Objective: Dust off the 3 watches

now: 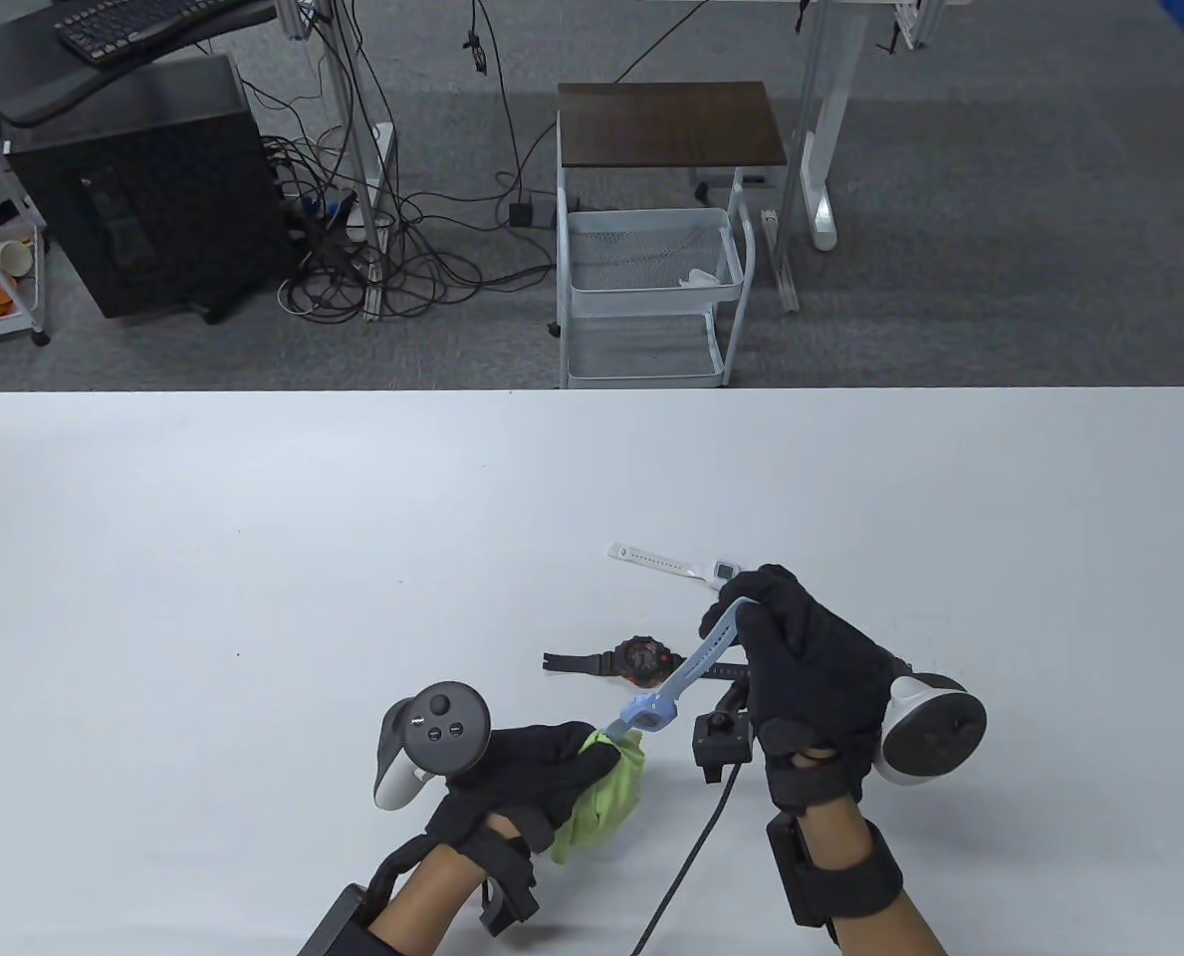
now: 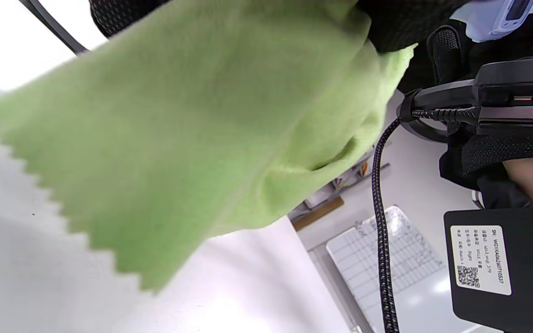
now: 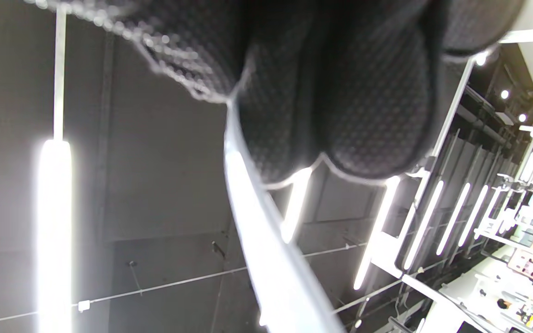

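Note:
My right hand (image 1: 786, 622) grips the strap of a light blue watch (image 1: 686, 677) and holds it slanting above the table. The watch's face end (image 1: 651, 713) meets a green cloth (image 1: 606, 797) bunched in my left hand (image 1: 542, 767). In the left wrist view the green cloth (image 2: 192, 138) fills most of the frame, with the blue watch's case (image 2: 498, 18) at the top right. A black watch with an orange-trimmed face (image 1: 639, 659) lies flat on the table just behind. A white watch (image 1: 671, 565) lies farther back. The right wrist view shows my gloved fingers (image 3: 340, 92) round the pale strap (image 3: 266, 249).
The white table (image 1: 253, 597) spreads wide to the left and far side. A black cable (image 1: 696, 846) trails from my right wrist to the front edge. Beyond the table stand a wire cart (image 1: 651, 289) and a black computer tower (image 1: 143, 189).

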Motion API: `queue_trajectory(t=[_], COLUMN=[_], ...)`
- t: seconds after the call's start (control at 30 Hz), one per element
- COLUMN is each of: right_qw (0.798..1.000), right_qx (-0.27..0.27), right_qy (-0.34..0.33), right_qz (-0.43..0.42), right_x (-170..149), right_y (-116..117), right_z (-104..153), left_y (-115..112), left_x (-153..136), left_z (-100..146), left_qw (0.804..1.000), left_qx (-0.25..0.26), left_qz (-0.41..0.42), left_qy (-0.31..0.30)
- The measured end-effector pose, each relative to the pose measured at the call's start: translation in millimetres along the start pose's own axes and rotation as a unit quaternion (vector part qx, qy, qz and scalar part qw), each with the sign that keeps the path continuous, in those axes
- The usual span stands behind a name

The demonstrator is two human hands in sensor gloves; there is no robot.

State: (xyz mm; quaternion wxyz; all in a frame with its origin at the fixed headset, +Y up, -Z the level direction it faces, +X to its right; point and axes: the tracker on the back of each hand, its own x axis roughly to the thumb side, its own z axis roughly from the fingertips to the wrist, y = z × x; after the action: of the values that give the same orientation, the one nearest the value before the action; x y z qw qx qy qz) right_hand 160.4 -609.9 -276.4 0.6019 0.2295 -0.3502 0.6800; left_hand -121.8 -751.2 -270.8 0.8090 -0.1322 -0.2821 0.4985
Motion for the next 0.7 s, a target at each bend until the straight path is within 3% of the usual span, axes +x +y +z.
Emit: queue_trajectory(t=[0.23, 0.43, 0.7], right_qw=[1.000, 1.000, 1.000], right_qx=[-0.001, 0.002, -0.005], right_qy=[-0.001, -0.002, -0.003], right_qz=[0.007, 0.012, 0.013], right_x=[-1.5, -3.3, -5.6], right_y=[-0.4, 0.6, -1.1], right_z=[0.6, 1.2, 1.2], left_y=[0.7, 1.7, 7.0], left_x=[0.4, -4.2, -5.7], left_z=[0.8, 0.9, 3.4], left_qw=[0.999, 0.999, 0.997], left_qx=[0.012, 0.008, 0.039], left_qz=[-0.033, -0.011, -0.048], left_qy=[0.015, 0.038, 0.054])
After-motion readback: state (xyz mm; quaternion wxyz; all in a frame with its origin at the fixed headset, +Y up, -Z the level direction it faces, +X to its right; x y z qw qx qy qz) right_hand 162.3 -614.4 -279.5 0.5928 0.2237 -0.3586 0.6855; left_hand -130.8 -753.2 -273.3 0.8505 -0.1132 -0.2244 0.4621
